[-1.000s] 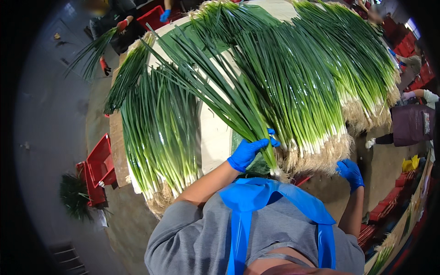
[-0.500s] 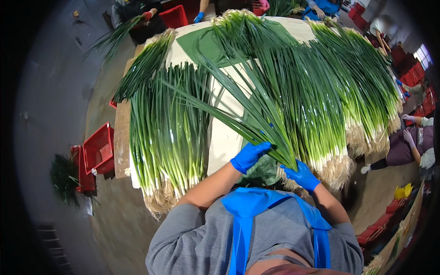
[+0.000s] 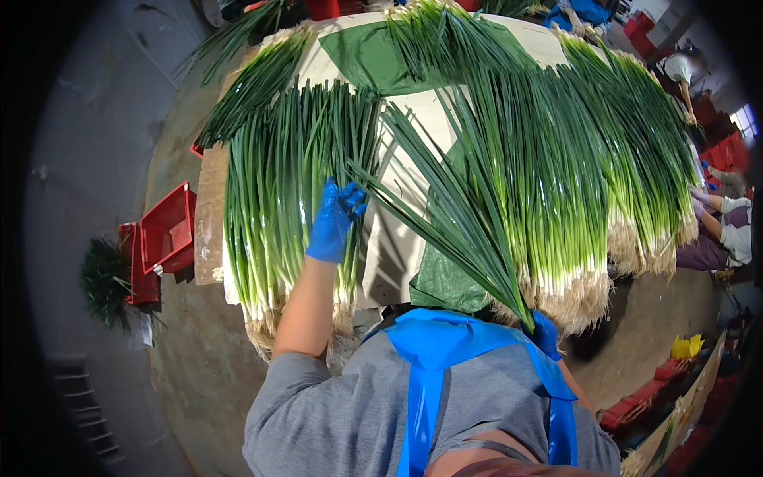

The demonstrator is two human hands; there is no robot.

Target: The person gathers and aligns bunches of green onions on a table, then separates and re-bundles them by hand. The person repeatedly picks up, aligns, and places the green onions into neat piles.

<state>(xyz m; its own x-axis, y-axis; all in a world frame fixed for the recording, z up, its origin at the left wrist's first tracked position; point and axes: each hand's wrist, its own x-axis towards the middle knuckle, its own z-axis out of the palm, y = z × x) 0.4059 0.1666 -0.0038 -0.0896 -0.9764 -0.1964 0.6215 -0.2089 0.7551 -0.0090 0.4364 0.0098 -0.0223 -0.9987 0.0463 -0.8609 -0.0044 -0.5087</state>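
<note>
My right hand (image 3: 545,334), in a blue glove, is closed round the lower end of a small bunch of green onions (image 3: 469,238). The bunch's dark leaves fan up and to the left over the table. My left hand (image 3: 332,221), gloved in blue too, is raised over the left pile of green onions (image 3: 278,207), its fingers apart and a little bent beside the bunch's leaf tips. Close by the held bunch lies the larger right pile of green onions (image 3: 556,191), white stems and roots toward me.
Green cloth (image 3: 445,282) partly covers the pale table (image 3: 389,258). More green onions (image 3: 445,48) lie at the far side. Red crates (image 3: 168,230) stand on the floor at left. Other people, including a person in a dark apron (image 3: 707,246), are at the right and far edges.
My left hand has left the bunch's lower part and moved up and left to the leaf tips. My right hand has drawn the bunch's lower end slightly toward me and right.
</note>
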